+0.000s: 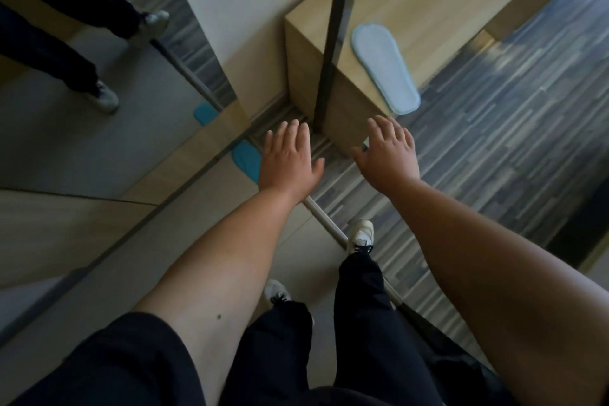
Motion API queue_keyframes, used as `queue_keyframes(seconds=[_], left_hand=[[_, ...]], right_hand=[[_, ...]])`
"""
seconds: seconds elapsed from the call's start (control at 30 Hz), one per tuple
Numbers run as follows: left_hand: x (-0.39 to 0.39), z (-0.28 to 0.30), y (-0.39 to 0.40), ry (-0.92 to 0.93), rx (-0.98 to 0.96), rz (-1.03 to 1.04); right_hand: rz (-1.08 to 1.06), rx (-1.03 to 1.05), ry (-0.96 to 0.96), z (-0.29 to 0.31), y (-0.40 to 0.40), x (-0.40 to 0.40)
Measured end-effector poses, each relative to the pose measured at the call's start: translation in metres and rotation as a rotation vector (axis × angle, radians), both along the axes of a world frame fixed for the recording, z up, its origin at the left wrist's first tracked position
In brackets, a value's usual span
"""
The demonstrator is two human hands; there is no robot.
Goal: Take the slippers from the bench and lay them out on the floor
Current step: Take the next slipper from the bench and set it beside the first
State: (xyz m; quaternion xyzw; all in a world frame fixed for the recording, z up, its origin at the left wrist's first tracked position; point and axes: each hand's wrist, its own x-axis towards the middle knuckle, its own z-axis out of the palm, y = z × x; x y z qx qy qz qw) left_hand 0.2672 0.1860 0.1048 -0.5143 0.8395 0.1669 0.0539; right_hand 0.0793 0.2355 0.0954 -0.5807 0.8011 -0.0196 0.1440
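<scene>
A pale blue slipper [384, 66] lies sole-up on the near end of the light wooden bench [428, 3], its tip over the bench's front edge. My left hand [288, 158] and my right hand [389, 152] are stretched forward below the bench's corner, palms down, fingers apart, holding nothing. The right hand is just below the slipper and does not touch it. A brighter blue flat piece [245, 158] shows on the floor beside my left hand, partly hidden by it. I cannot tell what it is.
A dark vertical post [339, 26] stands at the bench's corner. A mirror panel [82, 59] at the left reflects legs and shoes. Striped grey flooring [510, 125] runs to the right, beige tiles [99, 241] to the left. My own shoes [361, 236] stand below the hands.
</scene>
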Motion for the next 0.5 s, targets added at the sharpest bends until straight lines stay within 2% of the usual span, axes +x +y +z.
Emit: queue_keyframes(seconds=[0.5], left_hand=[[-0.176,-0.054,-0.08,-0.035,-0.013,-0.04]], right_hand=[[0.048,0.089,-0.017,-0.05,-0.095,-0.162]])
